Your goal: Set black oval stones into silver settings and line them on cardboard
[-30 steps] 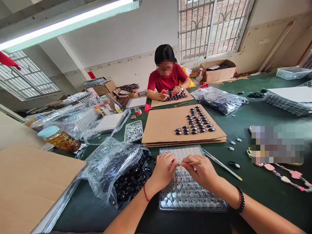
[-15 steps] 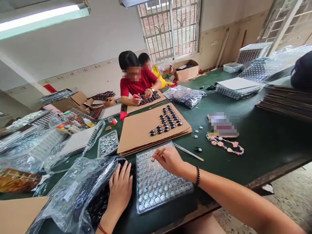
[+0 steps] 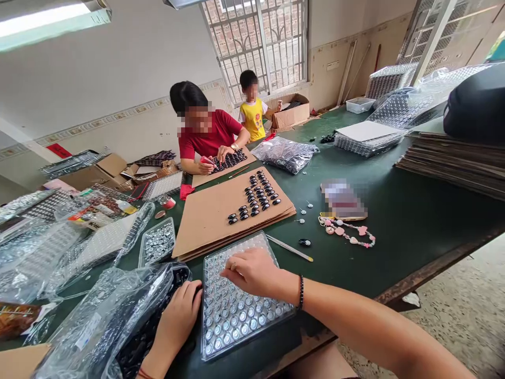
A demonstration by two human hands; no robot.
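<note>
My left hand (image 3: 177, 316) reaches into the mouth of a clear plastic bag (image 3: 98, 321) full of small black pieces (image 3: 134, 347). Its fingertips lie among them, and whether it grips one is hidden. My right hand (image 3: 252, 271) hovers over the far half of a clear blister tray (image 3: 236, 316) whose pockets hold shiny round pieces. The fingers are pinched on a thin stick, and only its tip shows at the fingertips. A dark bead bracelet circles that wrist.
Beyond the tray lies a cardboard sheet (image 3: 205, 216) with rows of black pieces (image 3: 256, 195), tweezers (image 3: 290, 248) and a small tray of silver pieces (image 3: 158, 242). A person in red (image 3: 209, 137) works opposite, beside a child (image 3: 252, 113). Cardboard stacks (image 3: 453, 158) are on the right.
My left hand left the tray and went into the bag of black pieces. My right hand moved lower over the tray. The view swung left to right; a child came into view.
</note>
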